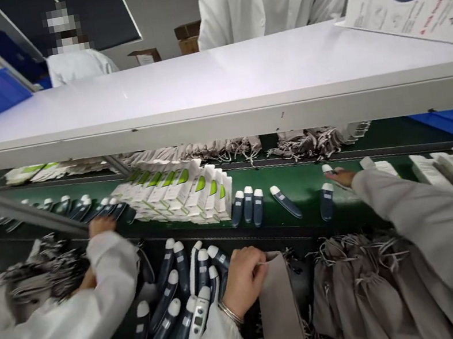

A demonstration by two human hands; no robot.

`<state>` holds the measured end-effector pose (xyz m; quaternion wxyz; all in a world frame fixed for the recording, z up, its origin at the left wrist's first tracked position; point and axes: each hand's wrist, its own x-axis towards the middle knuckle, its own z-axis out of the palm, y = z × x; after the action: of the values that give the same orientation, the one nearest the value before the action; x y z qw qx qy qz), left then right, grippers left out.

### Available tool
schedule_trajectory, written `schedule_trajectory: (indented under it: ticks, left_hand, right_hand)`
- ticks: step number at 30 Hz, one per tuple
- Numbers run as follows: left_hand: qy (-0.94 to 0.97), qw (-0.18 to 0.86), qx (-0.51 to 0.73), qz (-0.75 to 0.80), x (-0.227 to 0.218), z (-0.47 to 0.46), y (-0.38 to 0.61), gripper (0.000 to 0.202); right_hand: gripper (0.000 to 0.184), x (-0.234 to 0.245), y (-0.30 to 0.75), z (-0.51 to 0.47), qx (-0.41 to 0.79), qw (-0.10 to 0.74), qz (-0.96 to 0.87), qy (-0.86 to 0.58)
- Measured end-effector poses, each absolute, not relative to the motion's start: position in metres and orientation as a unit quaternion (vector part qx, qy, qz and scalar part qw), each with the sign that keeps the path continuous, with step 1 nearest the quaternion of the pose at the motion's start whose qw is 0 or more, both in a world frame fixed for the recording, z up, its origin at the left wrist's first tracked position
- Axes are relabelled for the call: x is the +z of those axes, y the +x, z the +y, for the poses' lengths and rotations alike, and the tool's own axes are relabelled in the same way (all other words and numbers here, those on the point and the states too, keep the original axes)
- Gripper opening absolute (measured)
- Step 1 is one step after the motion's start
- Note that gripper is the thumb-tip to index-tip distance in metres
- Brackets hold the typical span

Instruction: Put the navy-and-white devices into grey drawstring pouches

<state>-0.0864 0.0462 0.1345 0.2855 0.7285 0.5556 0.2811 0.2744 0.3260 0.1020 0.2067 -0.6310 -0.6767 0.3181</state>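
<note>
My left hand (pixel 242 279) is closed on the top edge of a grey drawstring pouch (pixel 279 305), holding it at the near edge of the bench. Just left of it lies a heap of dark blue thermometers with white tips (pixel 176 307). My right hand (pixel 342 176) reaches out over the green conveyor belt (pixel 299 183), fingers together around a thermometer (pixel 327 168) of which only the white tip shows. Another thermometer (pixel 327 201) lies on the belt just below that hand, and a few more (pixel 249 206) lie to the left.
Stacked white-and-green boxes (pixel 182 192) sit on the belt. A pile of grey pouches (pixel 361 286) lies under my right arm. A co-worker's sleeve and hand (pixel 101 225) reach in from the left. A white shelf (pixel 195 90) spans overhead, and people in white coats stand beyond it.
</note>
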Motion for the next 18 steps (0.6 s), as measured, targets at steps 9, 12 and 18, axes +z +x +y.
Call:
schedule_trajectory:
  ticks: [9, 12, 18]
  left_hand:
    - [0.613, 0.462, 0.424, 0.481, 0.161, 0.043, -0.081, 0.011]
    - [0.627, 0.470, 0.427, 0.450, 0.171, 0.045, -0.076, 0.011]
    - [0.628, 0.404, 0.485, 0.455, 0.190, 0.038, -0.068, 0.009]
  right_hand:
    - [0.048, 0.220, 0.171, 0.190, 0.627, 0.376, -0.514, -0.448]
    - [0.080, 0.238, 0.133, 0.148, 0.598, 0.443, -0.551, -0.378]
    - [0.046, 0.200, 0.110, 0.080, 0.536, 0.388, -0.667, -0.343]
